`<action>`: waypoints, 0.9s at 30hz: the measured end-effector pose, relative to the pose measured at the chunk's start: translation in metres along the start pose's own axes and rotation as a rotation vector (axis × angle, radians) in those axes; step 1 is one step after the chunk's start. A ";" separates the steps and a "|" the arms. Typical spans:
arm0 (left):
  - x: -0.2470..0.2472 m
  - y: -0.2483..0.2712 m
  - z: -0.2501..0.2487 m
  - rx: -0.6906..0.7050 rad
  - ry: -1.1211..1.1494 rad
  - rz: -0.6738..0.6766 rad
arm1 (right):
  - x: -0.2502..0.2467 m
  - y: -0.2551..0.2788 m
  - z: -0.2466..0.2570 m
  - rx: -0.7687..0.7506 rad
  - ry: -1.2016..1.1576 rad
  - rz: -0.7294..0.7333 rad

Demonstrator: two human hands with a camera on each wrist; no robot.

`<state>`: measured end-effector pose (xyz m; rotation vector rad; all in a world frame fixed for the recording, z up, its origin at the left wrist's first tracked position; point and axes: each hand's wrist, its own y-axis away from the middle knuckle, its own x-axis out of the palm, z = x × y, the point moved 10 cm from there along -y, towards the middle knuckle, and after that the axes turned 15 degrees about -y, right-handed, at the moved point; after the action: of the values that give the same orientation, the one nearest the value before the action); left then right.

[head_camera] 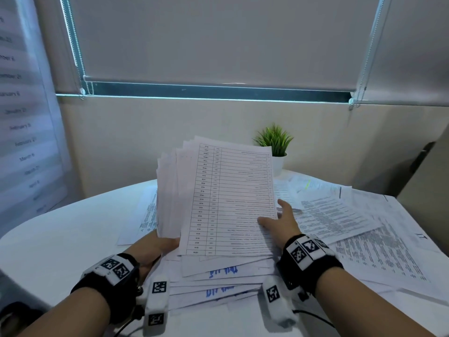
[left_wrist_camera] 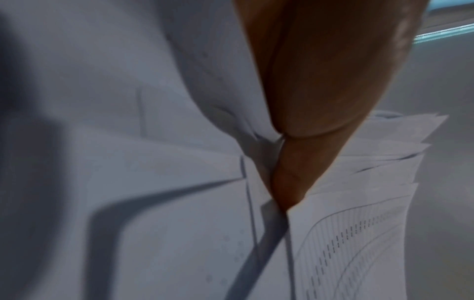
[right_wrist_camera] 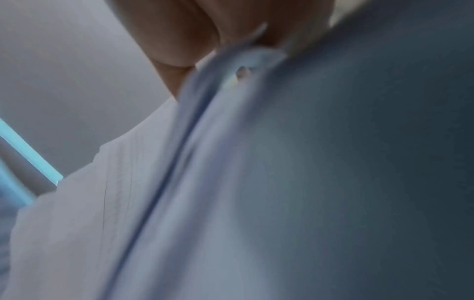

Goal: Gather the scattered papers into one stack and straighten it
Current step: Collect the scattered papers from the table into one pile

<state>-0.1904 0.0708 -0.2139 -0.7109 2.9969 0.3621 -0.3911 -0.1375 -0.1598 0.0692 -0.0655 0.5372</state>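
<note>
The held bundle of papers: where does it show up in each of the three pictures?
Head: bundle at centre, raised on edge, left hand and right hand gripping its sides.
Left wrist: lower right, fanned sheet edges beside the fingers.
Right wrist: blurred, filling the lower middle.
Shared landmark: the bright window strip, top right in the left wrist view, left edge in the right wrist view.

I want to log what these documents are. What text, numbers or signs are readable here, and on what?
"February 6", "March 6", "January 6": month dates, partly blurred, on the sheet on the left wall.
"IT" or similar: large mark on a loose sheet at right, uncertain.
Blue handwriting on the lower papers: unreadable.
Table on the held stack's top sheet: too small.
Wrist-band markers: square codes, no words.
</note>
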 end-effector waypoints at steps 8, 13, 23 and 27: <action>0.001 0.006 -0.009 -0.002 -0.112 -0.053 | 0.023 0.014 -0.026 0.150 0.082 0.248; -0.005 0.003 0.003 -0.081 0.121 -0.083 | 0.026 0.016 -0.009 0.029 0.211 0.193; -0.010 0.001 -0.002 0.028 -0.045 -0.197 | 0.030 0.025 0.009 0.019 0.595 0.444; -0.009 0.002 -0.004 0.034 -0.006 -0.216 | -0.013 0.003 -0.004 0.213 0.447 0.332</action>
<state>-0.1829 0.0760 -0.2092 -1.0155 2.8742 0.3003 -0.4038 -0.1418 -0.1642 0.1454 0.4239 0.8794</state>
